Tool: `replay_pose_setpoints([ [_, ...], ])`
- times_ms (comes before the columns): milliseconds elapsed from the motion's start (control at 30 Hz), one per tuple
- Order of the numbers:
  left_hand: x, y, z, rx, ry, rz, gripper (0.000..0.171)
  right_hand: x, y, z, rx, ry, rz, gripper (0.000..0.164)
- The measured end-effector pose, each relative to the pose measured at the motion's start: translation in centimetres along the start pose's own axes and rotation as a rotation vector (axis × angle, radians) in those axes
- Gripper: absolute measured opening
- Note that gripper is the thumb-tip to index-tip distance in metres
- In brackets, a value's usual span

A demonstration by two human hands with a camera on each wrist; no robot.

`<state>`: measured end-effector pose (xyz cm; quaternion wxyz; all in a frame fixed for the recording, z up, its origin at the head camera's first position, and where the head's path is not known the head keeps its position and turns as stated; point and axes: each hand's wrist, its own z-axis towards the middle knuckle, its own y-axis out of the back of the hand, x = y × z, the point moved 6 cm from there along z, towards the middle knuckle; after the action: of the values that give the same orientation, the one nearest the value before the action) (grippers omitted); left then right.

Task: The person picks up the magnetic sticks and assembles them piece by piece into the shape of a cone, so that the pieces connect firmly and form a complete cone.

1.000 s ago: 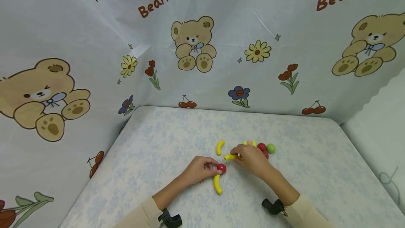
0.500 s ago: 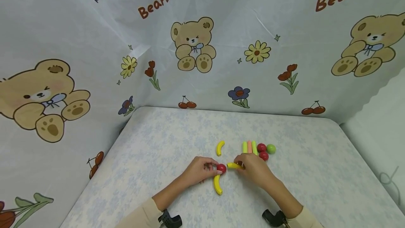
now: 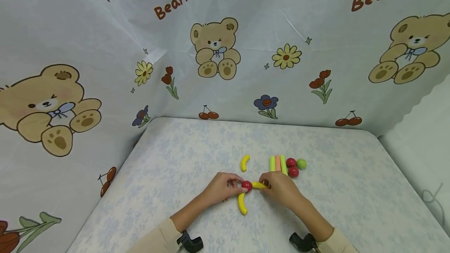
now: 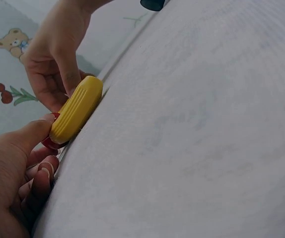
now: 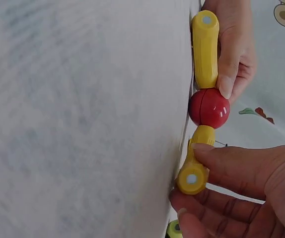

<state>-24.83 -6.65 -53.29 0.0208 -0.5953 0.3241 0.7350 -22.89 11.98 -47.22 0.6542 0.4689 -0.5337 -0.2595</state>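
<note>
Yellow bar (image 3: 258,185), pinched by the right grip (image 3: 283,187). From afar I read its long axis as sideways, leftward end touching the red ball (image 3: 247,186); left grip (image 3: 220,187) pinches that ball, at the surface (image 3: 197,143), between both hands.

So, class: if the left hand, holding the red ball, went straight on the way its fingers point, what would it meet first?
Probably the yellow piece pinched by the right hand, just beyond the red ball held by the left hand. Ball and piece seem to touch, though depth is unclear.
</note>
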Motion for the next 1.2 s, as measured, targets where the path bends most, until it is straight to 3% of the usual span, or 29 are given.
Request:
replay_pose_setpoints([
  [300, -0.2, 0.0, 0.0, 0.017, -0.024, 0.007, 0.035, -0.3, 0.1, -0.5, 0.039, -0.059, -0.019, 0.021],
  [867, 0.3, 0.1, 0.0, 0.023, 0.002, -0.040, 0.020, -0.7, -0.1, 0.0, 0.073, -0.100, 0.052, 0.021],
  [1067, 0.1, 0.2, 0.0, 0.031, -0.013, -0.029, 0.017, -0.3, -0.1, 0.2, 0.041, -0.073, 0.061, 0.021],
  [1200, 0.4, 0.2, 0.1, 0.024, 0.017, -0.043, 0.022, 0.1, -0.2, 0.4, 0.012, -0.026, 0.073, 0.019],
])
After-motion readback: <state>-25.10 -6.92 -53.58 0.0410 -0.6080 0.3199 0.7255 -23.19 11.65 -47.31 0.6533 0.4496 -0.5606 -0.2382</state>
